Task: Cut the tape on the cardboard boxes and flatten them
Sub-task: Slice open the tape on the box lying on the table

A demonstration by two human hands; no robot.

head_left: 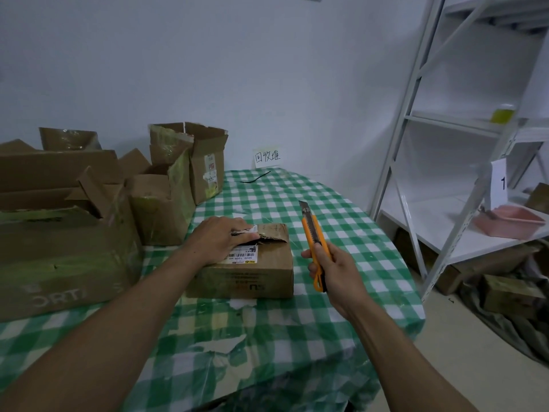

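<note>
Cardboard box (252,275), the small one with the shipping label, sits on the green checked tablecloth (341,233) just beside the bigger opened boxes (59,233). One torn flap (273,231) on it is already lifting. My left hand (221,237) lies over the lid with its fingers laid out and pressing down, the tips right at that flap. My right hand (335,270) is wrapped round the orange utility knife (315,236), held clear of the box with the blade out and pointing up and away. My worry is that the left fingers sit on the very seam I would cut. If the blade snags on tape and then jumps, it runs toward them. A light box could also skid on the cloth, or the tip could go through into it.
</note>
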